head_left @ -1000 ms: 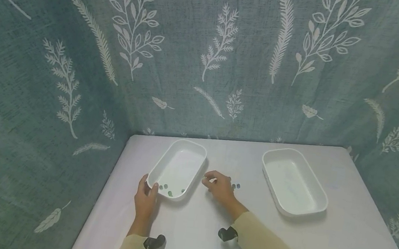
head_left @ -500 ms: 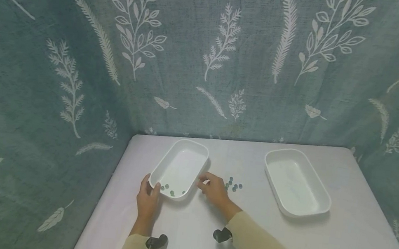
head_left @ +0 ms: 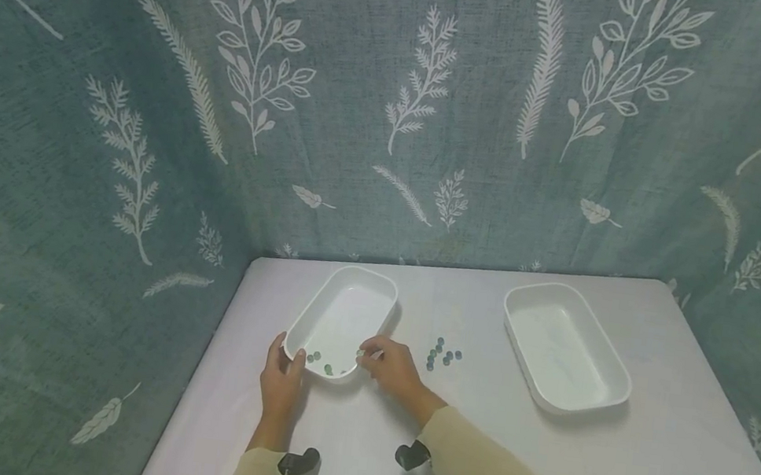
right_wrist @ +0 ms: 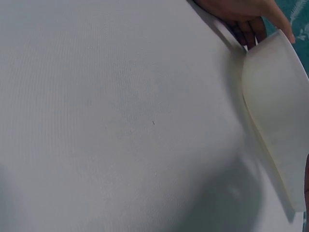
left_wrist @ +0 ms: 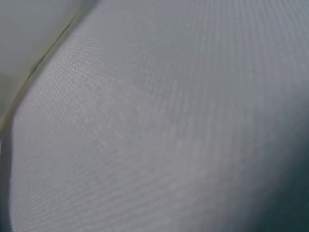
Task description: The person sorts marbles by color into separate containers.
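On the left of the table in the head view is a white rectangular tray [head_left: 384,289] with rounded corners. Several small round greenish pieces, like beads [head_left: 328,370], lie at its near end. My left hand [head_left: 280,384] grips the near left corner of this tray, thumb over the rim; the right wrist view shows the same grip from the side. My right hand [head_left: 393,367] is at the near right rim, thumb and forefinger pinching a small pale green bead [head_left: 360,354] over the inside. The left wrist view holds only cloth and the tray's edge [left_wrist: 36,63].
Right of my right hand, several blue-green beads [head_left: 447,358] lie loose on the white-covered table [head_left: 354,456]. A second white tray [head_left: 600,332] stands farther right, nothing visible in it. A patterned green curtain [head_left: 339,106] rises behind the table and along its sides.
My right hand has moved left and slightly nearer, from beside the tray to over its rim, uncovering more loose beads on the table. The left hand keeps its grip on the corner.
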{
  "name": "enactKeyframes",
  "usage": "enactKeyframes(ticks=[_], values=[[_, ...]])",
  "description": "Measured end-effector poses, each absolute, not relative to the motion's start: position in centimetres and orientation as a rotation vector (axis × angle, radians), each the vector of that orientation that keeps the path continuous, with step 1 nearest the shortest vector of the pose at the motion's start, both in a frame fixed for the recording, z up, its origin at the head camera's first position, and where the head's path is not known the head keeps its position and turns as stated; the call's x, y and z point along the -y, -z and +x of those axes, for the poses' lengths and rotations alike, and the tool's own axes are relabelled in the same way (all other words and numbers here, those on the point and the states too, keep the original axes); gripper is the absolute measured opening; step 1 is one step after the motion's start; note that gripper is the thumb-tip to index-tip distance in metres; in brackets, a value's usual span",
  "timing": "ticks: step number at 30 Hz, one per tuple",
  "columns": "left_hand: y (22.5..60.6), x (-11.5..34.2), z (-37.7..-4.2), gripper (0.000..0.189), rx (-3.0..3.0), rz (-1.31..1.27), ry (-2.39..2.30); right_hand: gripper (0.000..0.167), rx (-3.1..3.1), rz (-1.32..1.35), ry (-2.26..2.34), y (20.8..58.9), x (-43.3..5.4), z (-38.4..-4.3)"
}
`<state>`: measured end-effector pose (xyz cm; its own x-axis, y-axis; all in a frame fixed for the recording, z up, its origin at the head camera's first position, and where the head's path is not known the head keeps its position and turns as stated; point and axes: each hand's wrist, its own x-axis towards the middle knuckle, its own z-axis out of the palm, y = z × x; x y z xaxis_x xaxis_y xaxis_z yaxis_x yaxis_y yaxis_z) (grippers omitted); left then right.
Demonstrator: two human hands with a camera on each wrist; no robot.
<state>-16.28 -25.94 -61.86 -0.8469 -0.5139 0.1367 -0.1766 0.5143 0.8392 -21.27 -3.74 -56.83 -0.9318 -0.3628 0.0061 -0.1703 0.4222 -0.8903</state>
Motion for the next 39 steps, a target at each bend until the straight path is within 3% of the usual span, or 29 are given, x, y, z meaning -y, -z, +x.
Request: enactKeyframes(ticks=[39], values=[[61.8,25.9,-16.2,0.06,2.386,0.56,1.265,0.021,-2.458,-0.585,1.557,58.1,4.4,-20.8]])
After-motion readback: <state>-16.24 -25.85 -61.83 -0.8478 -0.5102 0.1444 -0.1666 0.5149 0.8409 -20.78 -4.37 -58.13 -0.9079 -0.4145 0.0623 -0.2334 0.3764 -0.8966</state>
